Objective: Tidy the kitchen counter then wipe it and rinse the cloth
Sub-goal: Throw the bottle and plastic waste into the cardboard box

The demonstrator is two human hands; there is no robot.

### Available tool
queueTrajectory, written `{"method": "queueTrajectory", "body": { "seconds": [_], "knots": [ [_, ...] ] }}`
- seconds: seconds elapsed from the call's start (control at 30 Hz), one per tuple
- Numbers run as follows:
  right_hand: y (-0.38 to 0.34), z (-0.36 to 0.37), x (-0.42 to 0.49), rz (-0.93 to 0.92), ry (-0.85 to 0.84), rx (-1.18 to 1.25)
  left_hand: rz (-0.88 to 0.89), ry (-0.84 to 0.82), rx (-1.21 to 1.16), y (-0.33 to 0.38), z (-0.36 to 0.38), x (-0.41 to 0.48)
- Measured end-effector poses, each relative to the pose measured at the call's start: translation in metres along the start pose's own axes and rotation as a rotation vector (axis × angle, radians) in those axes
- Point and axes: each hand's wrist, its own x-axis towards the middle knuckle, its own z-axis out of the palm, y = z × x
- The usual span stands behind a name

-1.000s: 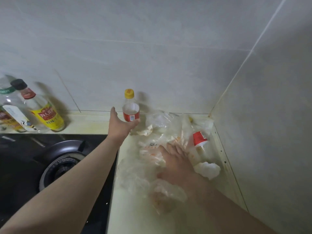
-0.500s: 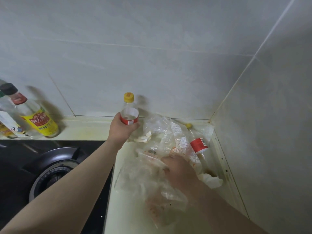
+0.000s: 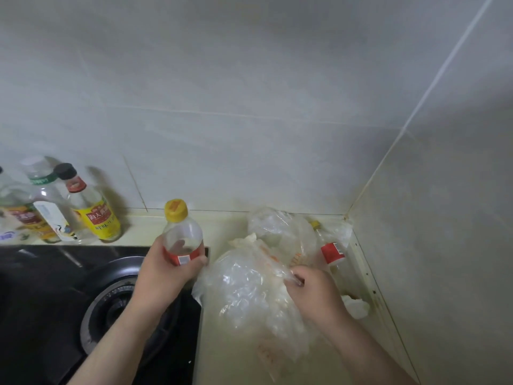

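Note:
My left hand (image 3: pixel 166 273) grips a small clear bottle (image 3: pixel 181 234) with a yellow cap and red label, lifted off the counter and held above the stove's right edge. My right hand (image 3: pixel 313 295) pinches a crumpled clear plastic bag (image 3: pixel 249 290) raised over the pale counter (image 3: pixel 230 365). Behind it lies another clear bag (image 3: pixel 277 229). A second bottle (image 3: pixel 331 252) with a red label lies on its side by the right wall. A white crumpled tissue (image 3: pixel 356 305) sits beside the right wall, partly hidden by my right hand.
A black gas stove with a round burner (image 3: pixel 111 309) fills the lower left. Three condiment bottles (image 3: pixel 91 209) stand against the back wall left of my left hand. Tiled walls meet in a corner at the counter's far right (image 3: pixel 347 215).
My left hand closed around the small bottle and lifted it toward me, over the stove edge. My right hand gathered the plastic bag and raised it off the counter.

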Motion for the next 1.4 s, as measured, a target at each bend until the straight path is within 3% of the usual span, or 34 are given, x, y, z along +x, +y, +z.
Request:
{"method": "queueTrajectory", "body": {
  "seconds": [0.5, 0.83, 1.4],
  "knots": [
    [-0.078, -0.014, -0.074, 0.108, 0.038, -0.027, 0.08, -0.04, -0.005, -0.006, -0.079, -0.106],
    [-0.098, -0.031, -0.108, -0.012, -0.052, 0.022, 0.12, -0.06, 0.004, 0.029, -0.091, -0.179],
    [-0.093, -0.048, -0.143, -0.323, -0.231, 0.056, -0.028, 0.377, 0.078, 0.035, -0.082, -0.332]
  ]
}}
